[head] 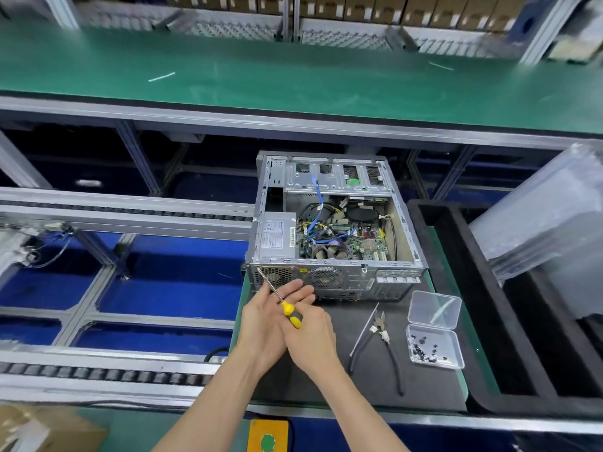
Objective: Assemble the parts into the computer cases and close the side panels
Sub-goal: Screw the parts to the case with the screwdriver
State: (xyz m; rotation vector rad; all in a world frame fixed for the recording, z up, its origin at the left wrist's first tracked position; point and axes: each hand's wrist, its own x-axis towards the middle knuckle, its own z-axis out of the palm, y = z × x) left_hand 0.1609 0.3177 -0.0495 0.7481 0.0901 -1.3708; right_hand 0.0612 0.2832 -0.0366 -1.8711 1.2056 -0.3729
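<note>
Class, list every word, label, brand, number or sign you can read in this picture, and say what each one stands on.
None can be read.
Printed label on the grey metal power supply box in the open computer case: too small.
Narrow barcode strip beside it: too blurred.
Green round mark on the orange plate at the bench edge: no text visible.
Brown cardboard boxes on the far shelf: blurred.
</note>
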